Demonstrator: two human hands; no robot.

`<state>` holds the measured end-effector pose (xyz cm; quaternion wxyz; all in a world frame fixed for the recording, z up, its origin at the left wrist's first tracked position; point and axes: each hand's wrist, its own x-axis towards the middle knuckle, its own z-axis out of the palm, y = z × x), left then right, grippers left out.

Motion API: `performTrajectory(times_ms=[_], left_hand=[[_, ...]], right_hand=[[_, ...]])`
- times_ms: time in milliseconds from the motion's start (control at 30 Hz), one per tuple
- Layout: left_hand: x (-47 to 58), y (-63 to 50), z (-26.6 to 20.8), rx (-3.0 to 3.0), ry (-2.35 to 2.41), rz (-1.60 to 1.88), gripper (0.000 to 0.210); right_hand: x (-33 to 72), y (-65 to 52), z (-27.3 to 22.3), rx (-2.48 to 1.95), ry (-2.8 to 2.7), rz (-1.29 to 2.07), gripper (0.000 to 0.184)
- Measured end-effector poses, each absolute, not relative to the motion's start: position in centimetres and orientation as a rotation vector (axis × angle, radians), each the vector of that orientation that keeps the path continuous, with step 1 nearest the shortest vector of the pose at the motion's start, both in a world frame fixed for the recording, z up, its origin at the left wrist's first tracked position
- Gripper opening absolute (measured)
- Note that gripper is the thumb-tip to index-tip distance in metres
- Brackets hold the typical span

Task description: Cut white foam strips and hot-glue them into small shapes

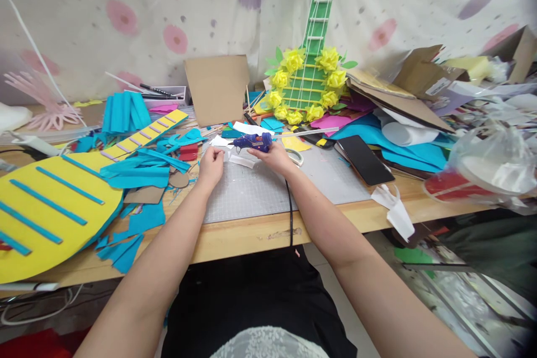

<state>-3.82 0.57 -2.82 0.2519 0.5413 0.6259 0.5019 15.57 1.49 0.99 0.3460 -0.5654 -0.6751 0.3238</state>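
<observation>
A dark blue hot glue gun (254, 142) is in my right hand (274, 158), its nozzle pointing left and a long clear glue stick (306, 132) projecting from its rear. The fingers of my left hand (212, 165) are pinched together just left of the nozzle; what they hold, if anything, is too small to tell. White paper pieces (242, 161) lie around both hands. Beneath them is a grey gridded cutting mat (255, 193). The gun's black cord (290, 207) hangs over the table's front edge.
Left lies a yellow paper guitar (84, 193) with blue strips, among blue paper scraps (142, 224). A green guitar with yellow flowers (308, 86) stands behind, beside a cardboard sheet (218, 89). A phone (364, 159), scissors (296, 156) and a bagged red-and-white tub (461, 179) are rightward.
</observation>
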Motion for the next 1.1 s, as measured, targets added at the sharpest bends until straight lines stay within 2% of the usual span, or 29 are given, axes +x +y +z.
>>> performTrajectory(times_ms=[333,500,667,933,1100], left_hand=[[-4.1,0.8,-3.3,1.452,1.633,1.387,0.008],[-3.9,0.6,-2.8,1.376,1.691,1.436,0.007],[-4.0,0.6,-2.5,1.309,1.791,1.547,0.007],[-4.3,0.6,-2.8,1.270,1.806,1.606,0.008],[-4.4,0.7,-2.9,1.251,1.787,1.604,0.009]], right_hand=[[18.2,2.3,1.6,-1.501,-1.655,0.737,0.048],[23.9,3.1,2.0,-1.644,-1.513,0.637,0.043],[28.0,3.1,0.9,-1.852,-1.504,0.538,0.044],[28.0,2.9,-0.2,-1.966,-1.524,0.499,0.052],[29.0,1.6,1.1,-1.906,-1.653,0.388,0.046]])
